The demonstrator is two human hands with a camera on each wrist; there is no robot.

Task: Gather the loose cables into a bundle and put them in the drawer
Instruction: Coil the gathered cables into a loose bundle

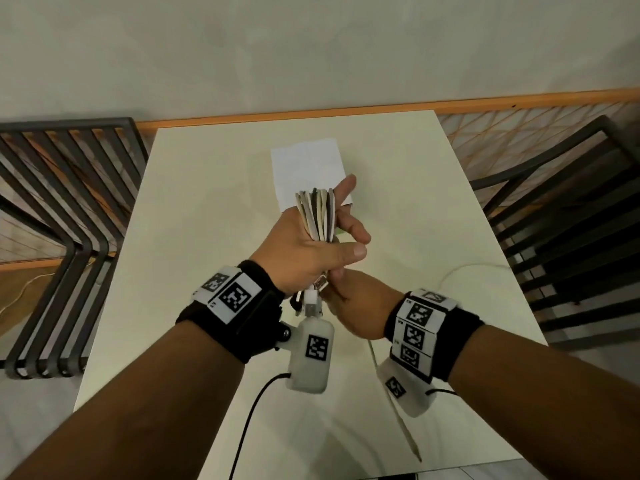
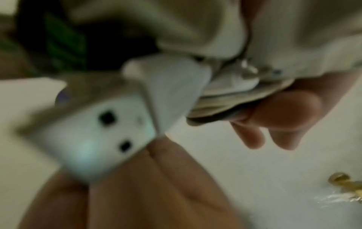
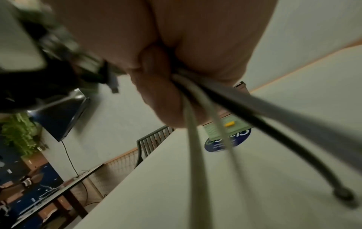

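My left hand grips a bundle of looped white and black cables upright above the middle of the white table. Just beneath it, my right hand holds the loose cable tails; the right wrist view shows its fingers curled round two white cables and a dark cable that trail down to the tabletop. A USB plug hangs below the left hand. In the left wrist view the loops are blurred. Behind the hands stands a small white drawer box, with a green front.
A white cable curves across the table to the right of my hands, and another tail runs toward the near edge. Black metal chairs stand at the left and right of the table. A wall is close behind.
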